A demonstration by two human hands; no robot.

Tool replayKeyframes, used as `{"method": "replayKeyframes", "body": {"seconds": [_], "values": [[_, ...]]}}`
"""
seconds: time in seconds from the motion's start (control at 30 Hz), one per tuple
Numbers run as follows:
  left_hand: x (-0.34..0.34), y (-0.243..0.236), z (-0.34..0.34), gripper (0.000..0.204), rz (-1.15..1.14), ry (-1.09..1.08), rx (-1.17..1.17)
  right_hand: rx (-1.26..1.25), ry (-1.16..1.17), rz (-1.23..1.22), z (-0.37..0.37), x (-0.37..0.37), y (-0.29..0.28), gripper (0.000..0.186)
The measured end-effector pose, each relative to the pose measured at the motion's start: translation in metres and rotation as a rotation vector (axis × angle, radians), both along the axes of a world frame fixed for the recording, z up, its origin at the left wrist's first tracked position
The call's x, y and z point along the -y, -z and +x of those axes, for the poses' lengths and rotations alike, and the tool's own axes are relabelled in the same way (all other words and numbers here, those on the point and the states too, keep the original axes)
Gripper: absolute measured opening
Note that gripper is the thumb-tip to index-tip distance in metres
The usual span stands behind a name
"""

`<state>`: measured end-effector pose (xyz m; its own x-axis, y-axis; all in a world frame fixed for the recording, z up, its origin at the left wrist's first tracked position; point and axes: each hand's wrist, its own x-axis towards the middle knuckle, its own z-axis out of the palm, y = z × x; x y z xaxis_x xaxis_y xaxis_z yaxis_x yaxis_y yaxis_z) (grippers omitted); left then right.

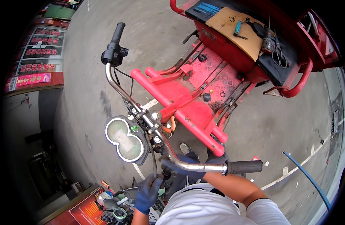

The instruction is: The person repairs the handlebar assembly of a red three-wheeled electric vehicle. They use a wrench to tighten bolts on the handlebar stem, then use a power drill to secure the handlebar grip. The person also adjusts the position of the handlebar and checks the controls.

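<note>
Left hand (148,192) (blue glove) is reaching up, grip closing on black cables (154,165) under the handlebar (195,167). Right hand (187,172) is tucked behind the bar, so can't tell its grip.

The handlebar (172,153) and gauge cluster (126,139) crowd both hands; open pavement (86,108) lies left of them.

- I am seeing a cardboard sheet (236,32) lying on the red seat box (225,45).
- A blue hose (307,178) is crossing the concrete ground (86,86).
- Scissors (279,56) are resting beside.
</note>
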<state>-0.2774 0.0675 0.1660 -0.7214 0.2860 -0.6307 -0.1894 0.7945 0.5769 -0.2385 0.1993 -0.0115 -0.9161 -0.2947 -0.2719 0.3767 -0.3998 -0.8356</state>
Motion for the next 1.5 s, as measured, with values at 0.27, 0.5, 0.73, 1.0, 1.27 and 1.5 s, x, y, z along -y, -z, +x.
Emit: {"method": "replayKeyframes", "body": {"seconds": [0.27,0.5,0.73,1.0,1.27,1.5], "values": [[-0.006,-0.027,-0.031,0.026,-0.021,-0.186,-0.203,0.238,0.123,0.480,-0.022,-0.035,-0.017,0.024],[-0.051,-0.036,-0.068,0.023,-0.120,-0.108,-0.404,-0.072,0.460,0.449,-0.077,-0.052,0.035,0.029],[-0.042,0.022,-0.066,0.020,-0.404,0.272,-0.732,0.031,0.289,0.366,-0.039,-0.093,0.053,0.030],[-0.042,0.032,-0.080,0.020,-0.375,0.302,-0.797,0.436,0.166,0.316,0.055,-0.242,0.041,0.035],[-0.036,0.030,-0.097,0.024,-0.110,0.386,-0.686,-0.145,-0.326,0.769,-0.150,-0.210,-0.021,0.031],[-0.030,0.026,-0.121,0.031,0.046,0.486,-0.503,0.001,-0.368,0.410,-0.242,-0.096,0.065,0.032]]}}
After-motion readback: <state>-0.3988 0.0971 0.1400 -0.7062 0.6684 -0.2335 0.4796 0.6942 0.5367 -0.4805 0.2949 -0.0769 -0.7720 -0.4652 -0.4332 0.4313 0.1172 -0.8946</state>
